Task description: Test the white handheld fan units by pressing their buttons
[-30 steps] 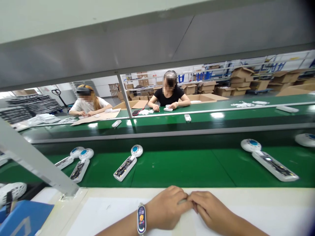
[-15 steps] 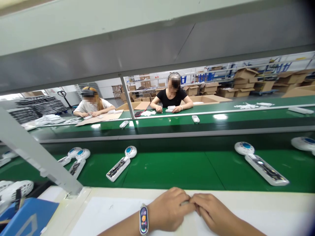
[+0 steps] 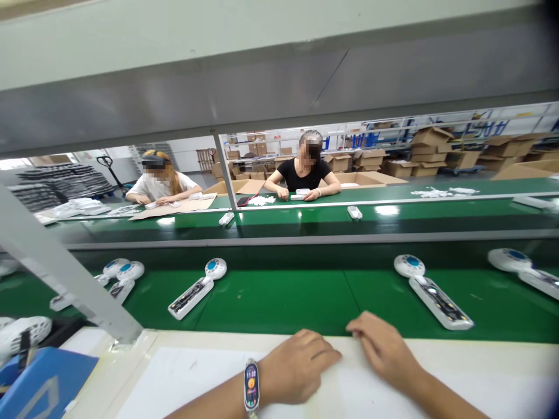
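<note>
My left hand (image 3: 301, 365), with a fitness band (image 3: 251, 385) on its wrist, rests on the white worktop. Its fingers point right, loosely bent, and hold nothing. Apart from it, my right hand (image 3: 384, 348) reaches over the near edge of the green belt (image 3: 283, 297), fingers stretched to the left and nothing seen in them. Nearest to that hand lies a white long-bodied device (image 3: 441, 302) with a round, blue-centred head; its open body shows a circuit board. A similar device (image 3: 191, 298) lies further left on the belt, and another (image 3: 510, 261) at the far right.
A slanted metal post (image 3: 82, 279) stands at left, near a blue box (image 3: 48, 381) and white perforated parts (image 3: 32, 334). An overhead panel (image 3: 262, 75) spans the top. Beyond, a second belt (image 3: 297, 224) carries white shells; two people (image 3: 301, 174) work there.
My hands, touching before, have parted; the right one has moved up toward the belt. Devices on the near belt have shifted left, while shells on the far belt have shifted right.
</note>
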Demonstrator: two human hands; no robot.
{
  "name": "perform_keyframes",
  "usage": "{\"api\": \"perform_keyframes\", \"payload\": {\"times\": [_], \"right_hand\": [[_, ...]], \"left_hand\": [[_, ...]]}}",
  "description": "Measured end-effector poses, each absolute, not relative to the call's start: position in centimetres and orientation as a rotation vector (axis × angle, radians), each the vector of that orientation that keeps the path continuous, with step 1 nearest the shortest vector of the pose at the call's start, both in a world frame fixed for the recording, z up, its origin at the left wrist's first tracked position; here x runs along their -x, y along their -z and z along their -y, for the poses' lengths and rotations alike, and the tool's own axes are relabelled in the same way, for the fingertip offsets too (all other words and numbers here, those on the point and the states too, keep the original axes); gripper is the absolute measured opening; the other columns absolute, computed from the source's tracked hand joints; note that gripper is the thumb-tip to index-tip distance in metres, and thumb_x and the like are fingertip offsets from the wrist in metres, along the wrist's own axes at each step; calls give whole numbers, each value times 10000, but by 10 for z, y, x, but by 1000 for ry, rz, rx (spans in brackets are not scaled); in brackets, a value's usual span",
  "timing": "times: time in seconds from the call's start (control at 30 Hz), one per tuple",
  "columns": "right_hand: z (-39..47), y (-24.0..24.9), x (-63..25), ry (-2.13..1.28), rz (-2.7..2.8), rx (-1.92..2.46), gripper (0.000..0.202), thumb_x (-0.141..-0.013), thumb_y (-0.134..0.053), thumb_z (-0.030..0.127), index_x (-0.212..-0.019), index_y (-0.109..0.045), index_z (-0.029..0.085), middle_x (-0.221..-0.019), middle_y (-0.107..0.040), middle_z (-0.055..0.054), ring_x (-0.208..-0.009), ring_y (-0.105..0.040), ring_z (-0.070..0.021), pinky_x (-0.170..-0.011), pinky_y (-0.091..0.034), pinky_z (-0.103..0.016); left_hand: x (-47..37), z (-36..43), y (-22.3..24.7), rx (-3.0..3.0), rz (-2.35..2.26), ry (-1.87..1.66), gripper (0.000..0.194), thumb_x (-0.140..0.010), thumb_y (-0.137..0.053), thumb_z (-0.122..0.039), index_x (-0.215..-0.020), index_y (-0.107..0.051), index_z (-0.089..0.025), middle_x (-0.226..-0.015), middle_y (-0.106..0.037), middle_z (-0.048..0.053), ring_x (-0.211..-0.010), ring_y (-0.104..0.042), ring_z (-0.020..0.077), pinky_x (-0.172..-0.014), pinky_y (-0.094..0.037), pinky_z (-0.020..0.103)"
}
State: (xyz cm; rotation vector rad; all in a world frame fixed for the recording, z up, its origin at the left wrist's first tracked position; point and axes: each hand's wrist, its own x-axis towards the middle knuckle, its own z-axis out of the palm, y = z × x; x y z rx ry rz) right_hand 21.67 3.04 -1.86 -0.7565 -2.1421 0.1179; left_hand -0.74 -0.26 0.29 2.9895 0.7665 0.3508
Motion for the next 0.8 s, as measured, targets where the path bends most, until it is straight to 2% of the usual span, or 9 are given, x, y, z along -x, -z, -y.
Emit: {"api": "perform_keyframes", "payload": {"times": [0.13, 0.23, 0.33, 0.43, 0.5, 0.57, 0.7, 0.8], "right_hand": [[-65, 18, -265, 157, 1680, 1223, 235, -773, -348, 142, -916, -529, 184, -845, -609, -90, -802, -587, -231, -751, -458, -361], [-83, 15, -301, 252, 1473, 1590, 307, -766, -332, 162, -993, -535, 123, -1013, -581, -177, -975, -545, -291, -858, -415, -396], [-93, 16, -322, 62, 1421, 1888, 406, -779, -371, 290, -1085, -516, 65, -1026, -602, -223, -955, -564, -341, -794, -448, -427], [-97, 16, -324, -228, 1467, 2146, 553, -750, -416, 509, -1046, -572, 69, -876, -661, -220, -783, -617, -382, -629, -473, -455], [-97, 11, -317, -400, 1527, 2148, 570, -697, -471, 586, -954, -627, 102, -768, -682, -190, -659, -633, -353, -558, -473, -419], [-92, 5, -303, -530, 1548, 2032, 533, -655, -535, 589, -892, -648, 126, -731, -694, -154, -610, -639, -313, -523, -476, -372], [-76, -5, -263, -625, 1536, 1784, 427, -593, -648, 503, -845, -655, 158, -832, -711, -107, -775, -647, -293, -614, -491, -325], [-60, -6, -227, -817, 1537, 1580, 371, -589, -688, 455, -821, -654, 167, -835, -716, -82, -821, -641, -276, -690, -481, -310]], "left_hand": [[7, 2, -2, -2983, -768, -368, 432, -763, -426, -133, -1188, -351, -122, -1061, -551, 92, -965, -489, 202, -848, -404, 330], [7, 2, -1, -2989, -763, -385, 417, -772, -421, -137, -1184, -355, -117, -1066, -552, 96, -970, -493, 201, -851, -404, 330], [7, 2, -1, -2978, -768, -399, 419, -769, -429, -138, -1181, -357, -122, -1073, -551, 98, -965, -496, 202, -846, -409, 334], [7, 2, -1, -2956, -775, -395, 429, -768, -439, -143, -1187, -355, -126, -1078, -553, 102, -971, -498, 207, -846, -415, 341], [7, 2, -2, -2931, -794, -401, 440, -768, -438, -143, -1199, -353, -129, -1098, -549, 103, -983, -500, 210, -860, -413, 344], [6, 3, -4, -2889, -838, -429, 488, -757, -441, -139, -1233, -332, -134, -1162, -521, 107, -1028, -491, 215, -895, -402, 350], [5, 4, -7, -2783, -1022, -541, 643, -732, -437, -109, -1332, -206, -127, -1349, -347, 144, -1209, -369, 249, -997, -329, 398], [5, 2, -6, -2689, -1211, -675, 691, -740, -436, -90, -1361, -133, -115, -1399, -248, 171, -1277, -275, 263, -1014, -321, 420]]}}
